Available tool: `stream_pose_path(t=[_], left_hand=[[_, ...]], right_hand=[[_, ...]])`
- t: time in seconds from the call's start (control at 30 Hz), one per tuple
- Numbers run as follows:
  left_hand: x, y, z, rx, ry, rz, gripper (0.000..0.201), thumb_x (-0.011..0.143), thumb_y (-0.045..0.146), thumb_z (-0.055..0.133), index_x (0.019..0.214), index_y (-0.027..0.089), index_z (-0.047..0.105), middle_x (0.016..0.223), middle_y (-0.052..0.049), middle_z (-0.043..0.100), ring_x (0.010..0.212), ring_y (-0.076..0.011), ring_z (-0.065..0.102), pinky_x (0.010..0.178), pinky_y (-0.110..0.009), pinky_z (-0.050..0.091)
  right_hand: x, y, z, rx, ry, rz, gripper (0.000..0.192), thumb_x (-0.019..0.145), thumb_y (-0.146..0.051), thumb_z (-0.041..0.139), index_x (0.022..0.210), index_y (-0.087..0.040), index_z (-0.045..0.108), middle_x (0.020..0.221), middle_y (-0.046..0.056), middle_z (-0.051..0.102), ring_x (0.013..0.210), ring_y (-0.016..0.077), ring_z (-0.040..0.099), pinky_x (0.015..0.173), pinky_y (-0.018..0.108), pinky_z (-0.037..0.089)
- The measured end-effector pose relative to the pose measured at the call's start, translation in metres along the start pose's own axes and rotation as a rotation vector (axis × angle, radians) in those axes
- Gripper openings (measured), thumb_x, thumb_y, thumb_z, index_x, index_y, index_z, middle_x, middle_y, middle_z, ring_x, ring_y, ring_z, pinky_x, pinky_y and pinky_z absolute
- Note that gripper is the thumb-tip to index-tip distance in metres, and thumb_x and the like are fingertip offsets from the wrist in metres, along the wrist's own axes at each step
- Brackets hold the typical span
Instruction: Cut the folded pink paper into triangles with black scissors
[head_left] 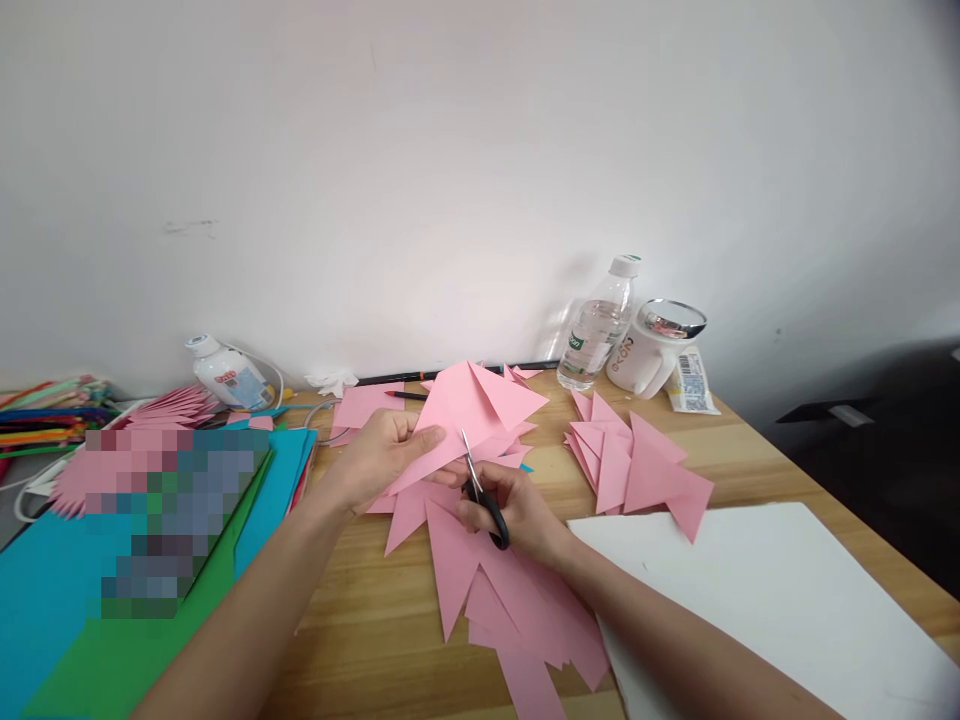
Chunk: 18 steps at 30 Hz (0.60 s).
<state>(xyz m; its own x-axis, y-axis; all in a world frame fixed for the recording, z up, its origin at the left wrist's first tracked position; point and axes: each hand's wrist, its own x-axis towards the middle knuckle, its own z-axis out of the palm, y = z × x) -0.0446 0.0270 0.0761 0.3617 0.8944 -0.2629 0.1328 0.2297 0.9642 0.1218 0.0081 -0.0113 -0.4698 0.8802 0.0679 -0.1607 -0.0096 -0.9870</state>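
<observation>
With our left hand [386, 450] pinching the folded pink paper [469, 415] and right hand [510, 510] gripping the scissors [480, 490], we judged a slipping sheet could skew the cut.

We see matt pink paper [469, 410], smooth and crisply creased, between our hands, cut by scissors [480, 495] with bright metal blades and glossy black plastic handles. More matt pink paper triangles [637, 465] lie on the table [375, 620], whose wood looks smooth with a pale, faint grain. The white sheet [757, 600] seems thick and matt. The water bottle [596, 330] is clear glossy plastic; the mug [649, 355] looks glazed white.
</observation>
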Motion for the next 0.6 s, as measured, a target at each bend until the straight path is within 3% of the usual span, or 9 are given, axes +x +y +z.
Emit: stream_pose_path(t=[0.27, 0.4, 0.6], left_hand=[[-0.0004, 0.0012, -0.0015, 0.048, -0.001, 0.005, 0.024, 0.074, 0.036, 0.059, 0.077, 0.013, 0.068, 0.079, -0.008, 0.072, 0.077, -0.0233, 0.067, 0.074, -0.036, 0.054], [0.0005, 0.0001, -0.0002, 0.077, 0.023, 0.028, 0.025, 0.074, 0.035, 0.059, 0.076, 0.012, 0.068, 0.078, -0.009, 0.072, 0.076, -0.0233, 0.067, 0.073, -0.036, 0.054], [-0.002, 0.0066, 0.0058, 0.103, 0.077, -0.002, 0.024, 0.072, 0.033, 0.061, 0.069, 0.01, 0.066, 0.067, -0.009, 0.071, 0.065, -0.0206, 0.067, 0.062, -0.032, 0.056]], right_hand=[[0.0, -0.0022, 0.0001, 0.03, -0.001, -0.008, 0.029, 0.064, -0.035, 0.069, 0.066, -0.018, 0.046, 0.06, -0.005, 0.038, 0.054, 0.008, 0.035, 0.051, 0.021, 0.032], [-0.0004, -0.0017, -0.0016, 0.02, -0.002, -0.021, 0.026, 0.066, -0.035, 0.068, 0.077, -0.017, 0.052, 0.062, -0.004, 0.04, 0.055, 0.0081, 0.035, 0.052, 0.022, 0.033], [0.0002, -0.0029, -0.0024, 0.026, -0.004, -0.027, 0.03, 0.062, -0.035, 0.072, 0.076, -0.016, 0.054, 0.061, -0.004, 0.042, 0.056, 0.0088, 0.038, 0.054, 0.023, 0.034]])
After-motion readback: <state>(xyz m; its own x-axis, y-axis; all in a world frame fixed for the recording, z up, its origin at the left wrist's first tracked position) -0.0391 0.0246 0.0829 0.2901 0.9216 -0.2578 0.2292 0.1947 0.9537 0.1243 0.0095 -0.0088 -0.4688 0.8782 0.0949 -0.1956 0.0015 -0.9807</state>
